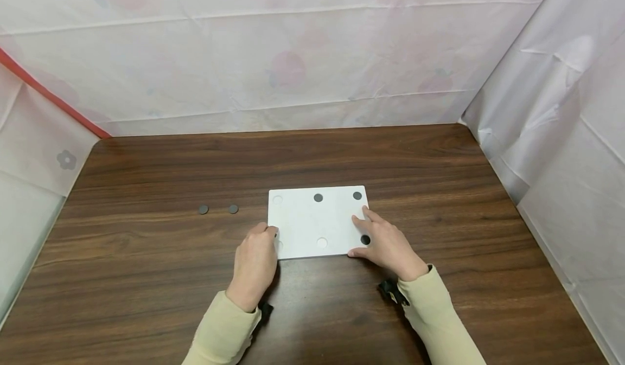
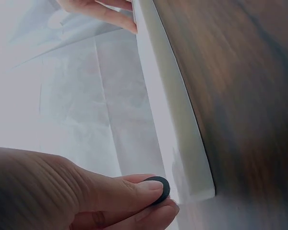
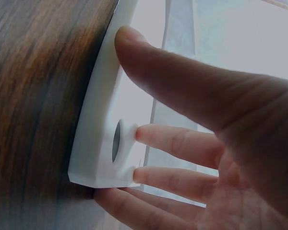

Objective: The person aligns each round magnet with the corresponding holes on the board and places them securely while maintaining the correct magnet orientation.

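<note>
A white rectangular board (image 1: 312,221) with round recesses lies on the wooden table. Dark discs sit in its far middle, far right and near right recesses; the far left and near middle ones are pale. My left hand (image 1: 256,264) is over the near left corner, pinching a small black disc (image 2: 159,189) between thumb and fingers just above the board. At the right end, my right hand (image 1: 390,245) has its fingers spread and fairly straight. Its thumb touches the near edge, and fingertips rest on the top and right side around a filled recess (image 3: 116,142).
Two loose dark discs (image 1: 203,209) lie on the table (image 1: 146,278) left of the board. White curtains (image 1: 293,56) hang along the back and both sides. Black bands (image 1: 392,292) are strapped at the wrists, under pale sleeves.
</note>
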Demonstrator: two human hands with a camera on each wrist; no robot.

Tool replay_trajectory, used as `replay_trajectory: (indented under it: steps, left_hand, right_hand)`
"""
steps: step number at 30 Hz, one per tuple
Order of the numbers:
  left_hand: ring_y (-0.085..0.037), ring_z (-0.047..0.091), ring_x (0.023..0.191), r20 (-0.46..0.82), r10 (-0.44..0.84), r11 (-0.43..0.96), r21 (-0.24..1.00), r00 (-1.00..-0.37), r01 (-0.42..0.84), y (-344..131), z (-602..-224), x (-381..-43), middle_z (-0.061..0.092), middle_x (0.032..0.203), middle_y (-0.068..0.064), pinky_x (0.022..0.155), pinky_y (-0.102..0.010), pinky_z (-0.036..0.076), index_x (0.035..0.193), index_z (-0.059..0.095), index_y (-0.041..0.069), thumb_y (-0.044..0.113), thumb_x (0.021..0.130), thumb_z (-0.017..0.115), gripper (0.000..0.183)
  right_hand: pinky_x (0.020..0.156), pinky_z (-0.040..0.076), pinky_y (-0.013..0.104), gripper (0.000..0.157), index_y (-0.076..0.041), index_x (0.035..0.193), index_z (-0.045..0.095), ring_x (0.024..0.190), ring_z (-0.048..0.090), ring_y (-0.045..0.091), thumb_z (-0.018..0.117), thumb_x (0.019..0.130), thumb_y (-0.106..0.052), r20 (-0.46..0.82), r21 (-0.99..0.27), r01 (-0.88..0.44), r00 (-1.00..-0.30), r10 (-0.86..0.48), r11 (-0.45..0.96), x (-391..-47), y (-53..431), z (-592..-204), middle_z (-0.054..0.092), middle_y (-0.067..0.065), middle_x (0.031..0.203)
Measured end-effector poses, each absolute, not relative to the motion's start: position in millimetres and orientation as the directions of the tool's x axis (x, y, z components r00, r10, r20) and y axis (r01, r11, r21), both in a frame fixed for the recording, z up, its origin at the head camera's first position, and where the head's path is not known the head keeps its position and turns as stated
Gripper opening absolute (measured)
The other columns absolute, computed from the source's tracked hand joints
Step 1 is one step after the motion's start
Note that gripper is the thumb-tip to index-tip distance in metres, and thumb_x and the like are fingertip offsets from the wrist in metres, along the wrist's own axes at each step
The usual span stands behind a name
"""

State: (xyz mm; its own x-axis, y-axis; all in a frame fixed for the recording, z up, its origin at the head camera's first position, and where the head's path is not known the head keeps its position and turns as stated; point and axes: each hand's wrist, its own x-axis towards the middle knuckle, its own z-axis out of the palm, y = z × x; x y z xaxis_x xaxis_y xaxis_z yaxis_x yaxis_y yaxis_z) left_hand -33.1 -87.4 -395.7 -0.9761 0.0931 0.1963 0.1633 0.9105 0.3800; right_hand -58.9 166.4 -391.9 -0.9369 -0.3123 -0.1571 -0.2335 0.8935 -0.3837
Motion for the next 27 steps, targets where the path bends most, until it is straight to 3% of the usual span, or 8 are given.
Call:
replay_trajectory:
  steps: [27]
  left_hand:
    - [-0.027,0.062,0.070,0.223,0.189,0.900,0.350,-0.956,0.259,-63,-399,-33,0.059,0.075,-0.009,0.053,-0.039,0.050,0.083,0.070,-0.001,-0.012,0.081,0.060,0.015]
  right_hand:
    - [0.093,0.046,0.053,0.074,-0.005,0.134,0.056,0.126,0.050,0.040,0.084,0.072,-0.034,-0.151,-0.379,-0.236,-0.938,-0.311,0.895,-59,167,-393,0.040,0.025,0.146]
